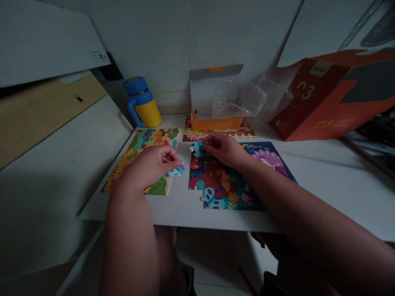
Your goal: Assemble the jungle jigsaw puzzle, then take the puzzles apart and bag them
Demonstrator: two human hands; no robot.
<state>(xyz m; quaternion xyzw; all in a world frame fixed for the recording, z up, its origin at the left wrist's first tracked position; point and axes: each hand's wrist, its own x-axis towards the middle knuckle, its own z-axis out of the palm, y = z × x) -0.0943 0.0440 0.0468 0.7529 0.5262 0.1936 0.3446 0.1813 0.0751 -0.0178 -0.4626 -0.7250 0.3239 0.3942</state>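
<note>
My left hand (163,160) pinches a light-blue and purple puzzle piece (177,170) over the strip of table between two puzzles. My right hand (222,149) has its fingers closed on a teal puzzle piece (196,149) at the upper left corner of the dark blue jigsaw puzzle (226,181). That puzzle shows a purple peacock and an orange animal, and a gap breaks its lower left corner. Part of it is hidden under my right forearm. Beneath my left hand and wrist lies a yellow and green puzzle (157,187).
Behind stands an open orange and grey box (216,123) with clear plastic wrapping (240,98), in front of a wall. A third puzzle (189,135) lies partly under it. A blue and yellow flask (145,107) stands back left, a large orange-red box (327,98) at right.
</note>
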